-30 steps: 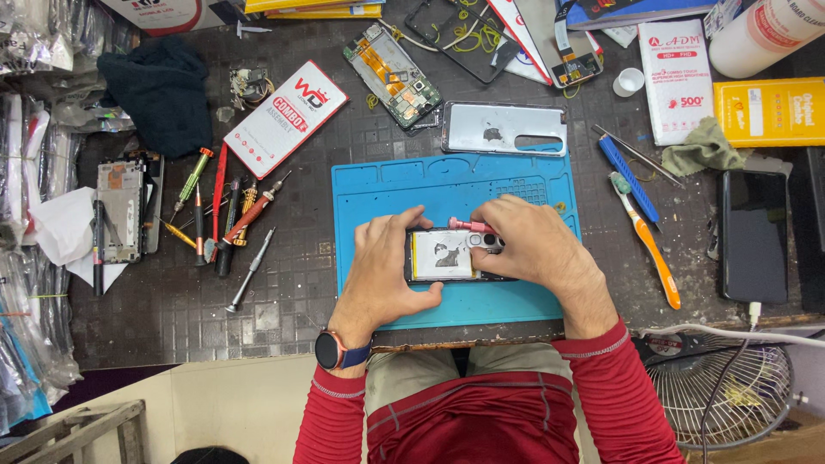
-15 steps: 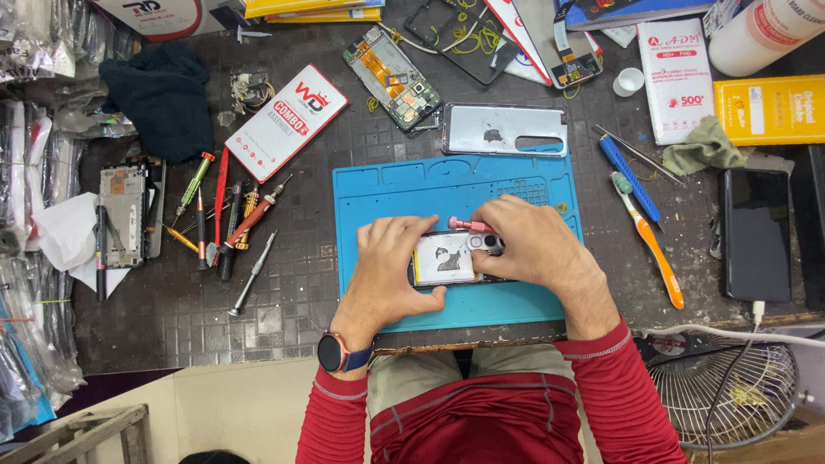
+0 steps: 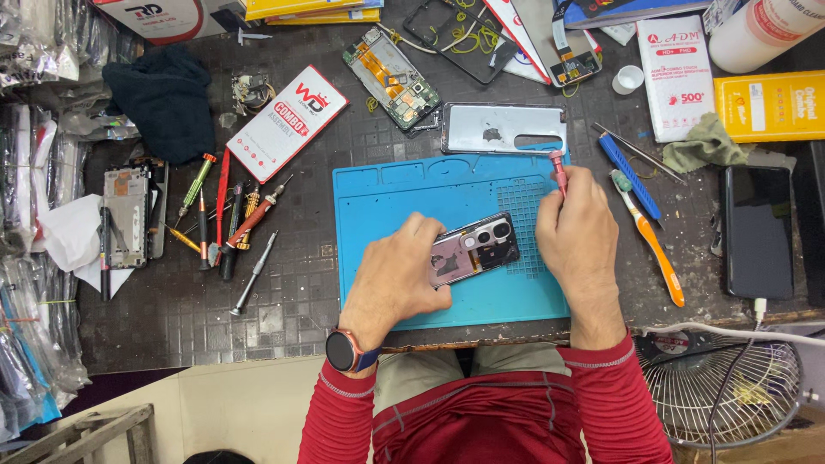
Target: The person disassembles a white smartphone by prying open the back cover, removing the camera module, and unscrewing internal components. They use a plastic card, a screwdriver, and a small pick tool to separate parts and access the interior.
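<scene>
Right hand [image 3: 574,230] has lifted off the phone [image 3: 473,250], fingers gripping a red screwdriver [image 3: 559,170]; left hand [image 3: 397,279] grips the phone on the blue mat [image 3: 387,202].

We see both arms in red long sleeves with thin grey stitched bands near the cuffs. Left wrist: round dark smartwatch [image 3: 345,351], coppery bezel, blue strap. Red shirt torso with seam lines, khaki trousers at the lap. Left hand [image 3: 397,279] and right hand [image 3: 577,232] bare, no gloves.
</scene>
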